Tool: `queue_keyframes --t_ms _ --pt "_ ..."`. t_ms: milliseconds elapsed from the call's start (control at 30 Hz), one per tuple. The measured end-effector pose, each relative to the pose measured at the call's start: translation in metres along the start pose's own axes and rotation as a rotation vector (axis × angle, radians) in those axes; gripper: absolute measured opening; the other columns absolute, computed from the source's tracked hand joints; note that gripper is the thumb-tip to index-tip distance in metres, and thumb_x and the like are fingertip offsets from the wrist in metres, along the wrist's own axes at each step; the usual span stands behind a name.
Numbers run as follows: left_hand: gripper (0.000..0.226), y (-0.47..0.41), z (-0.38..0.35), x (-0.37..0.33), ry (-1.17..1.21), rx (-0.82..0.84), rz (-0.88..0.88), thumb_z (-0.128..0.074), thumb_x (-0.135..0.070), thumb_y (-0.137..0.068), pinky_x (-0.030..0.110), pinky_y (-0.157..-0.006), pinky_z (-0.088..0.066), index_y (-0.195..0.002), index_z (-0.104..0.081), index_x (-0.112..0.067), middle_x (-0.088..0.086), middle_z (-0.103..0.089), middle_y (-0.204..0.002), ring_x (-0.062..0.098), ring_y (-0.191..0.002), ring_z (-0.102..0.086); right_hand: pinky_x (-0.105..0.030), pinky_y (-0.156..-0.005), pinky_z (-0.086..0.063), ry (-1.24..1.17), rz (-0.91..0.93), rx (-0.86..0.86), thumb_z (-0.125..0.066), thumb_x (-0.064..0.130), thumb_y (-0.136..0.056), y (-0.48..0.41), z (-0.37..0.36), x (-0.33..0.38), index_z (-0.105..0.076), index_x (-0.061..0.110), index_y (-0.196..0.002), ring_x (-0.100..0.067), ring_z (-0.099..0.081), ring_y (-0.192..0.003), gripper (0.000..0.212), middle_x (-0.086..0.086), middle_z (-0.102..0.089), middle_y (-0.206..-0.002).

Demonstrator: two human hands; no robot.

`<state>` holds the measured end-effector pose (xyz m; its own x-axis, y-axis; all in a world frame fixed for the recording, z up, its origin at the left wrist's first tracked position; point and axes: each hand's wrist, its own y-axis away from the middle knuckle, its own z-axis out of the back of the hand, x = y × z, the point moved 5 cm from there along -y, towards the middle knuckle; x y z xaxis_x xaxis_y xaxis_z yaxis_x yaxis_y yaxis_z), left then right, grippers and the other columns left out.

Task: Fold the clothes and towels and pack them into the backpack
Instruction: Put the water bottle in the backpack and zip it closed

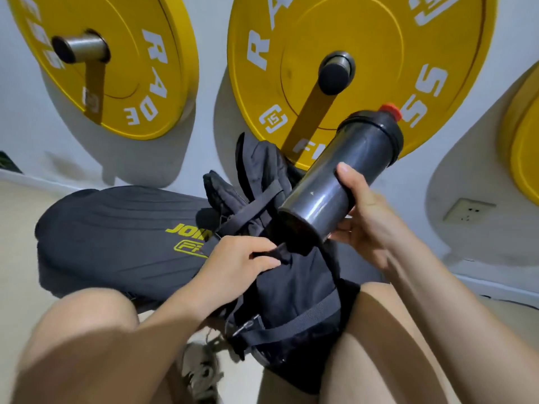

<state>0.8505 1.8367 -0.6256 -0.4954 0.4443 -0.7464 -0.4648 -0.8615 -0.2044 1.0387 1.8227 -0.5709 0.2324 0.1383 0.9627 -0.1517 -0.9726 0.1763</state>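
Yellow weight plates hung on the far wall; right hand gripped a dark bottle, left hand pinched the backpack edge.

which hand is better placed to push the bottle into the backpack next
Right, probably. The right hand holds the bottle, whose base sits at the backpack opening. The left hand is occupied pinching the opening's edge.

The backpack lies between the person's thighs. At its 1 o'clock the shaker bottle tilts in the right hand. A pad lies at 9 o'clock, a shoe at 7, and weight plates hang behind at 12.
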Motion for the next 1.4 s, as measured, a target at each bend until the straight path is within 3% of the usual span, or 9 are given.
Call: queue_keyframes --t_ms 200,300,400,567,733,867,1033,1233,1400 --pt "0.025 0.004 -0.014 -0.032 -0.176 0.098 -0.269 -0.048 -0.032 -0.092 0.028 -0.069 -0.04 -0.098 -0.069 -0.02 -0.007 -0.06 -0.078 0.008 -0.076 -0.053 -0.042 -0.069 -0.059 0.144 0.084 0.162 -0.087 0.037 -0.063 -0.014 -0.038 -0.013 -0.045 0.021 -0.127 -0.021 -0.069 -0.098 0.078 0.002 -0.067 -0.114" --pt "0.012 0.008 -0.007 -0.029 -0.115 0.011 -0.194 -0.061 -0.028 -0.089 0.022 -0.066 -0.041 -0.096 -0.07 -0.028 -0.015 -0.065 -0.074 -0.001 -0.065 -0.05 -0.026 -0.061 -0.056 0.498 0.208 0.199 -0.084 0.032 -0.07 -0.02 -0.044 0.0 -0.041 0.03 -0.127 -0.006 -0.066 -0.096 0.072 0.014 -0.064 -0.11" --pt "0.003 0.008 0.005 -0.02 -0.02 -0.144 -0.045 -0.077 -0.021 -0.078 0.006 -0.057 -0.031 -0.078 -0.075 -0.024 -0.029 -0.056 -0.054 -0.01 -0.052 -0.046 -0.015 -0.071 -0.051 0.664 0.274 0.283 -0.083 0.023 -0.072 -0.028 -0.043 0.014 -0.045 0.023 -0.124 0.001 -0.064 -0.097 0.065 0.011 -0.065 -0.109" --pt "0.017 0.005 0.014 -0.015 -0.069 -0.186 -0.029 -0.083 -0.035 -0.068 0.011 -0.059 -0.033 -0.067 -0.068 -0.026 -0.017 -0.055 -0.053 -0.002 -0.062 -0.05 -0.004 -0.066 -0.046 0.741 0.209 0.468 -0.075 0.007 -0.078 -0.032 -0.045 0.02 -0.048 0.027 -0.111 0.016 -0.061 -0.084 0.047 0.017 -0.062 -0.099" --pt "0.021 0.002 0.01 -0.004 -0.201 -0.048 -0.07 -0.072 -0.043 -0.077 0.023 -0.08 -0.03 -0.087 -0.069 -0.025 -0.007 -0.056 -0.088 0.015 -0.089 -0.038 -0.011 -0.073 -0.05 0.8 0.129 0.489 -0.071 0.018 -0.082 -0.039 -0.039 0.019 -0.057 0.027 -0.111 0.002 -0.066 -0.094 0.034 0.012 -0.07 -0.105" --pt "0.008 0.002 0.003 0.003 -0.191 0.101 0.057 -0.065 -0.035 -0.086 0.031 -0.071 -0.046 -0.081 -0.059 -0.031 -0.006 -0.062 -0.066 0.008 -0.07 -0.059 -0.008 -0.073 -0.049 0.869 0.083 0.52 -0.073 0.023 -0.079 -0.041 -0.039 0.018 -0.057 0.032 -0.105 0.006 -0.065 -0.094 0.032 0.015 -0.069 -0.105" --pt "0.008 -0.006 0.016 -0.004 -0.064 -0.191 0.058 -0.062 -0.028 -0.079 0.031 -0.066 -0.046 -0.072 -0.06 -0.025 -0.005 -0.062 -0.056 0.011 -0.06 -0.061 -0.014 -0.073 -0.05 0.913 0.034 0.458 -0.072 0.034 -0.081 -0.044 -0.034 0.019 -0.062 0.029 -0.103 -0.002 -0.068 -0.092 0.025 0.011 -0.071 -0.101" --pt "0.017 -0.01 0.0 0.001 0.044 -0.064 0.24 -0.069 -0.018 -0.079 0.029 -0.067 -0.049 -0.069 -0.059 -0.027 -0.007 -0.061 -0.051 0.009 -0.054 -0.057 -0.035 -0.088 -0.054 1.05 0.028 0.145 -0.071 0.075 -0.057 -0.047 -0.009 -0.006 -0.066 0.029 -0.103 -0.012 -0.068 -0.09 0.065 0.007 -0.072 -0.097" --pt "0.016 -0.002 -0.014 -0.02 -0.038 -0.033 0.144 -0.069 -0.039 -0.079 0.032 -0.07 -0.048 -0.078 -0.056 -0.03 -0.008 -0.064 -0.066 0.008 -0.065 -0.058 -0.048 -0.094 -0.046 1.25 0.008 -0.093 -0.054 0.093 -0.044 -0.038 -0.002 -0.01 -0.041 0.019 -0.125 -0.028 -0.058 -0.107 0.111 -0.001 -0.06 -0.118"
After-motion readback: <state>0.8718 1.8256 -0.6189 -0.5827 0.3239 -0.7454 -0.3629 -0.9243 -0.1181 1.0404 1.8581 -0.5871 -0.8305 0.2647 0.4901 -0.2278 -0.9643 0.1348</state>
